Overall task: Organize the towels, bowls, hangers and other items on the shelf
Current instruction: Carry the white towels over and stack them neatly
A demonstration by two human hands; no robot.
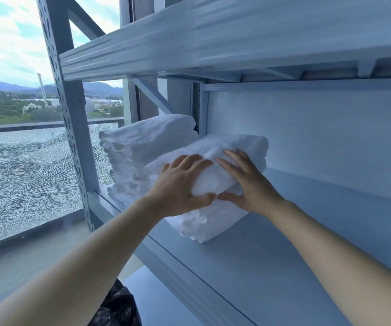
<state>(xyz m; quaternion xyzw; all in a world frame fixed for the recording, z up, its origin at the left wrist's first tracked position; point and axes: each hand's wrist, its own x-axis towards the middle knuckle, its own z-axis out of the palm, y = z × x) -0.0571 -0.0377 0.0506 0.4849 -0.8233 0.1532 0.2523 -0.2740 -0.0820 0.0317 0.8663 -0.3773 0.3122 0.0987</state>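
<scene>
A stack of folded white towels (215, 217) lies on the pale blue metal shelf (272, 250), near its left end. On top of it lies one folded white towel (241, 143). My left hand (180, 184) grips that top towel's near left edge, thumb underneath. My right hand (248, 182) holds its near right side, fingers spread over the top. A taller pile of folded white towels (142, 142) stands just behind and to the left, against the shelf's corner post.
The upper shelf board (213, 38) hangs close above the towels. A perforated upright post (67, 118) stands at the left, with a shattered glass railing (25, 175) beyond it. A black plastic bag (116, 307) sits low near the floor. Bare shelf surface extends to the right.
</scene>
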